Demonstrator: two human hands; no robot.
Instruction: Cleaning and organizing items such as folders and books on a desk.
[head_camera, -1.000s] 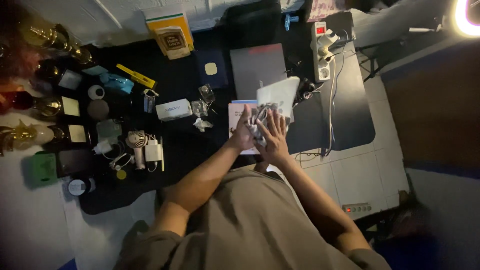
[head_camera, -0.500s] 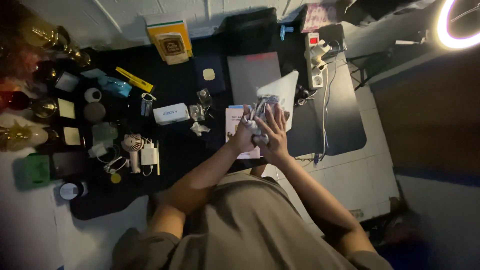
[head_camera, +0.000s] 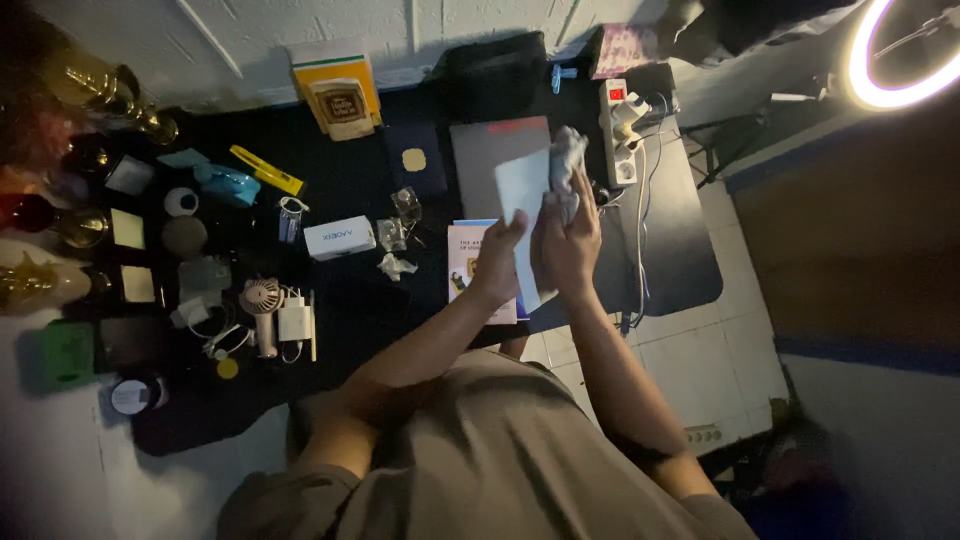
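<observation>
Black mat (head_camera: 350, 190): it covered the desk and carried everything; I used the grey laptop (head_camera: 485, 150) on it as my landmark.
Left hand (head_camera: 497, 262): I saw it just below the laptop, fingers and thumb pinched on the lower edge of a white sheet (head_camera: 522, 205), which stood nearly on edge over the laptop's near corner. That pinch seemed to be what steadied it.
Right hand (head_camera: 570, 240): beside the left, right of the sheet, fingers curled and pressed around a crumpled grey cloth (head_camera: 566, 160) that stuck up past the fingertips. It looked bunched that way to work against the sheet, though I could not tell whether they touched.
Book (head_camera: 470, 270): flat below the laptop, partly under the left wrist.
Power strip (head_camera: 618, 130): right of the laptop, cables trailing down the mat's edge.
Small white box (head_camera: 340, 238): left of the laptop, among a mini fan (head_camera: 262, 300) and a charger (head_camera: 295, 318).
Yellow book (head_camera: 335, 80): up-left of the laptop, against the wall.
Change: half a second earlier the sheet faced me broadly, with the cloth crumpled low between both palms; now the sheet was turned edge-on and the cloth had risen to its top. Both hands had moved up toward the laptop.
</observation>
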